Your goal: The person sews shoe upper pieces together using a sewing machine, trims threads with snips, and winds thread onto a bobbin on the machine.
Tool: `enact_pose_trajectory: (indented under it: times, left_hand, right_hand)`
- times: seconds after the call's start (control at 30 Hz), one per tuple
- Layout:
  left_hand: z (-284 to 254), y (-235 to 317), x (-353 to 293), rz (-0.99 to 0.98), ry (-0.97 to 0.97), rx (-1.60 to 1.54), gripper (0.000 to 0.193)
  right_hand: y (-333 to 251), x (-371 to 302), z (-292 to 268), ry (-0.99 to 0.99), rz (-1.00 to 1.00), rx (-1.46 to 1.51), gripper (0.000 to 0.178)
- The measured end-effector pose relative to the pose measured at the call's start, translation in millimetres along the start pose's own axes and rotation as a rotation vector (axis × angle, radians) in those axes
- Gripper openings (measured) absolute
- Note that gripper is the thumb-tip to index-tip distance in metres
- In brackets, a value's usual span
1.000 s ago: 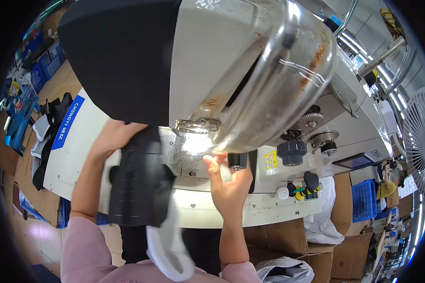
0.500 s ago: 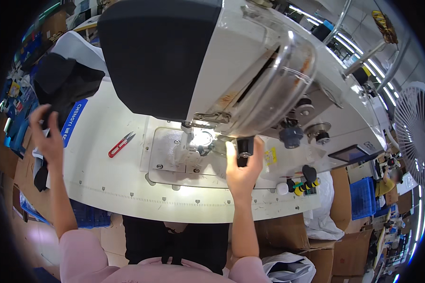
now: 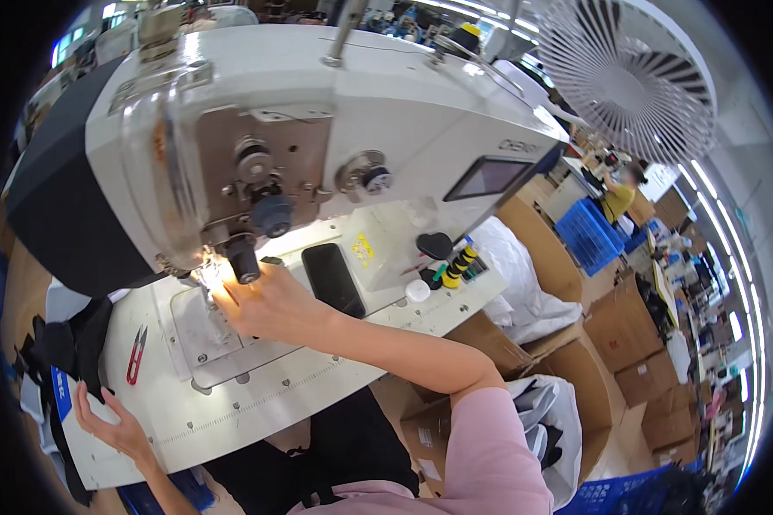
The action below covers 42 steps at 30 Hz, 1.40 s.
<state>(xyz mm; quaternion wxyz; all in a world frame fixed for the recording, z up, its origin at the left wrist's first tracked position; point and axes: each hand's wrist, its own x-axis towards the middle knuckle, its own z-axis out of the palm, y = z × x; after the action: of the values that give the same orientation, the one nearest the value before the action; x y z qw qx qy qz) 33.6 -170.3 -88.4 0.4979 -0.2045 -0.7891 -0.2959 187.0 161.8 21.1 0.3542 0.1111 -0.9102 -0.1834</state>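
A white industrial sewing machine (image 3: 318,103) fills the upper part of the head view. My right hand (image 3: 270,302) reaches in under its head, next to a black cylindrical knob (image 3: 242,257). Those fingers curl toward the brightly lit needle area (image 3: 210,273); glare and the knob hide their tips and anything between them. My left hand (image 3: 116,422) has its fingers apart and holds nothing, over the near left edge of the white table (image 3: 292,386). Black fabric (image 3: 99,330) lies close to it, and red-handled thread snips (image 3: 135,360) rest on the table between my hands.
A black phone (image 3: 333,279) lies right of my right wrist. Farther right are a small white round container (image 3: 417,290) and a yellow-and-black tool (image 3: 457,270). Cardboard boxes (image 3: 631,339) and a blue crate (image 3: 588,236) stand beyond, with a fan (image 3: 627,81) above.
My view has swung to the right. My right hand has moved from beside the black knob in to the needle area. My left hand has come away from the black fabric toward the table's near edge.
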Motion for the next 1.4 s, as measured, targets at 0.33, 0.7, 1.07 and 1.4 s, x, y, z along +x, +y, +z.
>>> enact_pose_trajectory:
  times: [0.33,0.7,1.07,1.4]
  left_hand:
    - [8,84,-48,-0.022,-0.23,-0.427,0.04]
    - [3,82,-52,-0.08,-0.283,-0.431,0.033]
    - [-3,132,-43,-0.022,-0.306,-0.63,0.032]
    - [11,173,-53,-0.089,-1.022,-0.811,0.033]
  right_hand:
    - [19,-11,4,0.074,-0.011,0.244,0.01]
    - [19,-3,11,0.167,-0.014,0.178,0.012]
    - [8,-17,4,0.543,0.079,0.221,0.021]
    - [-108,-108,39,-0.288,1.206,1.367,0.028]
